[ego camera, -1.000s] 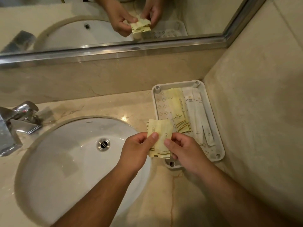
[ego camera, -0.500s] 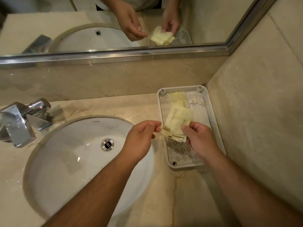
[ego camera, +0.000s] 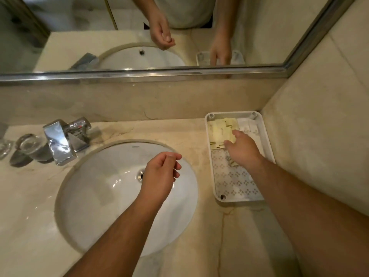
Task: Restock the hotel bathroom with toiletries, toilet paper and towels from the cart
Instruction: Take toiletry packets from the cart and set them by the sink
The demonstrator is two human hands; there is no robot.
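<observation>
In the patterned white tray [ego camera: 267, 140], right hand [ego camera: 242, 149] presses flat yellow sachets [ego camera: 219, 132].

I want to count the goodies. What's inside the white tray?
Inside the tray lie yellow packets and white packets at the far end. The right hand covers part of them, so a count isn't possible.
</observation>
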